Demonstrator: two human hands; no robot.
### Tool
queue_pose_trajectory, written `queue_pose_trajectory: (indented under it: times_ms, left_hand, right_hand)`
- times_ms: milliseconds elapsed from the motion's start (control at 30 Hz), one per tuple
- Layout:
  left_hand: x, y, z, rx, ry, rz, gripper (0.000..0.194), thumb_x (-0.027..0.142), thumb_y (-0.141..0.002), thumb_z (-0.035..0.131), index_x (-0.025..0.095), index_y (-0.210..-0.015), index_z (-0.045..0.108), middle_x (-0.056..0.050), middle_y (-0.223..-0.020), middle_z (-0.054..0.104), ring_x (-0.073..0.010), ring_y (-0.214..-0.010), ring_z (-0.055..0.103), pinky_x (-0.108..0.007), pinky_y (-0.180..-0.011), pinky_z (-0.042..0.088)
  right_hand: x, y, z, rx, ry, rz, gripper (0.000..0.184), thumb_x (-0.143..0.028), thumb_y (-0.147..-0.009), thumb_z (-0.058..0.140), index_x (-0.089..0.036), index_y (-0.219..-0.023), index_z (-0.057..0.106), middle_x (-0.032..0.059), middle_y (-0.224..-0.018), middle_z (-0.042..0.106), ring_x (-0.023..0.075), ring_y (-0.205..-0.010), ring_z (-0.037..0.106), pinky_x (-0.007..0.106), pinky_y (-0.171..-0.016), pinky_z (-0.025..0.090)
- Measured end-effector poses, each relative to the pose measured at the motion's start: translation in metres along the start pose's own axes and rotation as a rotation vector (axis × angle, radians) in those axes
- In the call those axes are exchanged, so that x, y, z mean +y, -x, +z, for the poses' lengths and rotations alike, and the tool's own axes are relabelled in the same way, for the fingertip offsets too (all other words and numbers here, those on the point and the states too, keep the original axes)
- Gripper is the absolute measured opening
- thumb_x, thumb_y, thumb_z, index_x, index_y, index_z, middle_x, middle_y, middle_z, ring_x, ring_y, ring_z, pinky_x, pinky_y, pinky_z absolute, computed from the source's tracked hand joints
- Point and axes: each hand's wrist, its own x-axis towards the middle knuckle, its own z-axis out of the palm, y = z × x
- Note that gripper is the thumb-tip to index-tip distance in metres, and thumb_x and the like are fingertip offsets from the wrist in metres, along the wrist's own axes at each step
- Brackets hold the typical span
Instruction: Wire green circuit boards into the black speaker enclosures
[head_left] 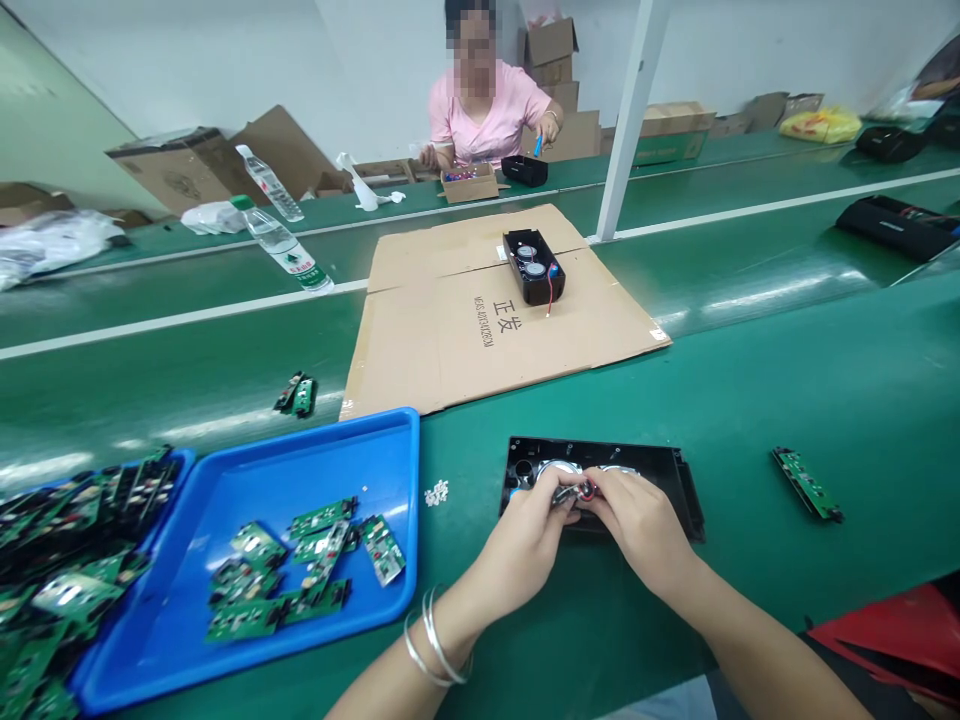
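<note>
Fingers of left hand and right hand pinched shut on small wired part over black speaker housing on bench. Likely to slip or snap wires if tugged; loose white bits just beside blue tray.
</note>
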Motion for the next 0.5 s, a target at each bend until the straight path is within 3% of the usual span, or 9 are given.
queue_pose_trajectory:
  times_ms: [233, 333, 500]
  left_hand:
    - [0.002, -0.002, 0.001, 0.017, 0.060, -0.011, 0.020, 0.026, -0.094, 0.039, 0.023, -0.108, 0.053, -0.005, -0.114, 0.061, -0.0167, -0.100, 0.062, -0.033, -0.089, 0.053]
    - [-0.002, -0.003, 0.006, 0.128, -0.090, -0.020, 0.021, 0.026, -0.094, 0.037, 0.022, -0.111, 0.050, -0.006, -0.102, 0.065, -0.0192, -0.093, 0.065, -0.036, -0.084, 0.053]
    - [-0.009, -0.001, 0.014, 0.321, -0.291, -0.135, 0.025, 0.027, -0.094, 0.034, 0.019, -0.114, 0.045, -0.007, -0.073, 0.066, -0.0265, -0.082, 0.068, -0.037, -0.069, 0.053]
  right_hand:
    - [-0.004, 0.001, 0.003, 0.048, -0.016, 0.024, 0.019, -0.022, -0.096, 0.041, -0.014, -0.100, 0.058, 0.0056, -0.074, 0.062, 0.0177, -0.065, 0.060, 0.030, -0.061, 0.048]
    - [-0.002, 0.001, 0.001, 0.039, -0.100, 0.118, 0.026, -0.027, -0.093, 0.047, -0.015, -0.115, 0.053, 0.0055, -0.076, 0.062, 0.0187, -0.069, 0.062, 0.031, -0.063, 0.052]
    - [0.013, -0.002, -0.019, -0.097, -0.266, 0.312, 0.040, -0.028, -0.088, 0.055, -0.023, -0.127, 0.045, 0.0022, -0.083, 0.068, 0.0171, -0.070, 0.066, 0.030, -0.063, 0.056]
